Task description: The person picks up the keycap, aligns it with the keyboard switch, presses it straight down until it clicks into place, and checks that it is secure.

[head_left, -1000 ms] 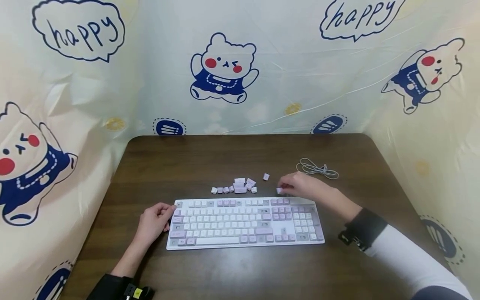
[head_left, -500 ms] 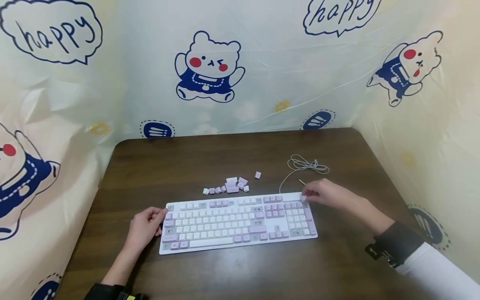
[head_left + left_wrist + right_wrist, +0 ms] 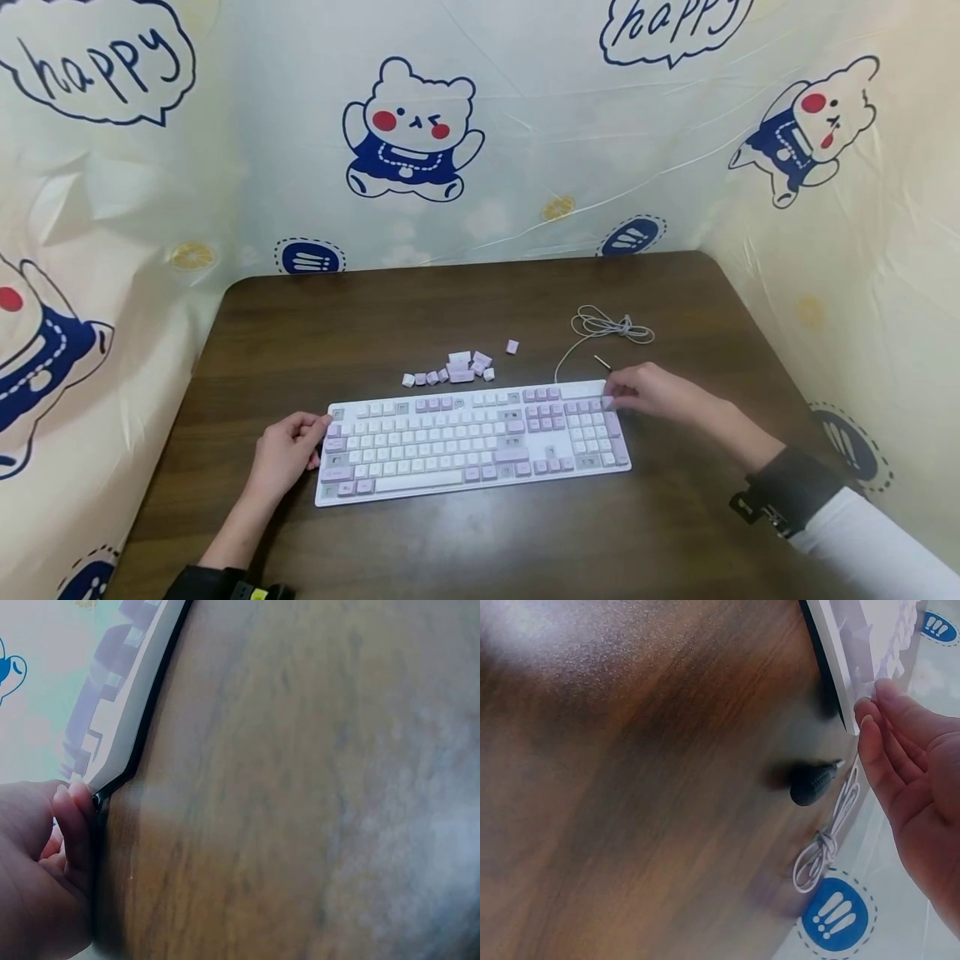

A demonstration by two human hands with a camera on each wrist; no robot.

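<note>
A white and lilac keyboard [image 3: 468, 442] lies on the brown table, with several gaps among its keycaps. At its upper left corner my left hand [image 3: 283, 454] grips the edge; the left wrist view shows the fingers [image 3: 75, 817] against that corner. My right hand [image 3: 660, 392] is over the upper right corner, thumb and fingers pinching a lilac keycap [image 3: 607, 402] there. Whether the keycap is seated cannot be told, as the fingertips partly hide it. Behind the keyboard lies a cluster of loose keycaps [image 3: 461, 367], with a single keycap [image 3: 512, 347] apart to its right.
A coiled pale cable [image 3: 615, 327] lies behind the keyboard's right end. Near my right hand is a black-handled tool [image 3: 814, 784] with a thin metal tip, mostly hidden in the head view. A printed curtain [image 3: 412, 125] surrounds the table's back and sides.
My right hand has moved right with the keycap, from behind the keyboard to its upper right corner, uncovering the cable. The left hand stays at the left corner. The head view has shifted.
</note>
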